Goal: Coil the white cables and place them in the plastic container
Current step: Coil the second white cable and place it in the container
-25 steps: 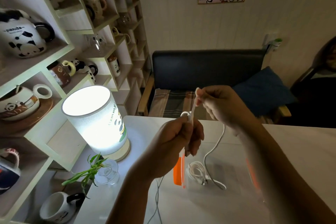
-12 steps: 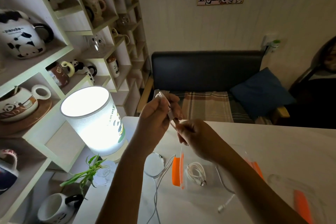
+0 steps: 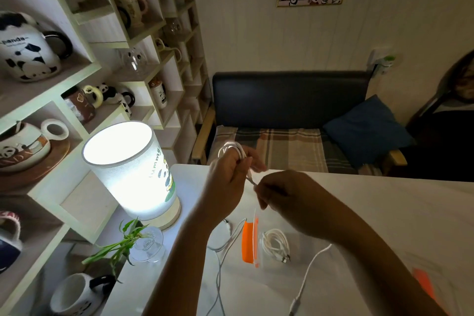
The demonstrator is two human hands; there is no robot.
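My left hand [image 3: 227,177] is raised over the table's far edge and holds white cable loops [image 3: 234,150] wound round its fingers. My right hand [image 3: 287,195] pinches the same cable just below, and its free end [image 3: 307,279] trails down to the table. Under the hands stands a clear plastic container [image 3: 259,241] with an orange clip. A coiled white cable [image 3: 275,242] lies inside it. Another loose white cable [image 3: 220,264] runs along the table left of the container.
A lit cylindrical lamp [image 3: 130,174] stands at the table's left, with a small plant in a glass vase [image 3: 143,241] in front of it. Shelves with panda mugs [image 3: 28,49] fill the left. A second orange-clipped lid [image 3: 425,285] lies at right. A dark sofa [image 3: 289,100] is behind.
The hands stayed close together over the container. More white loops now sit round my left hand's fingers, and the trailing cable end on the table has shifted.
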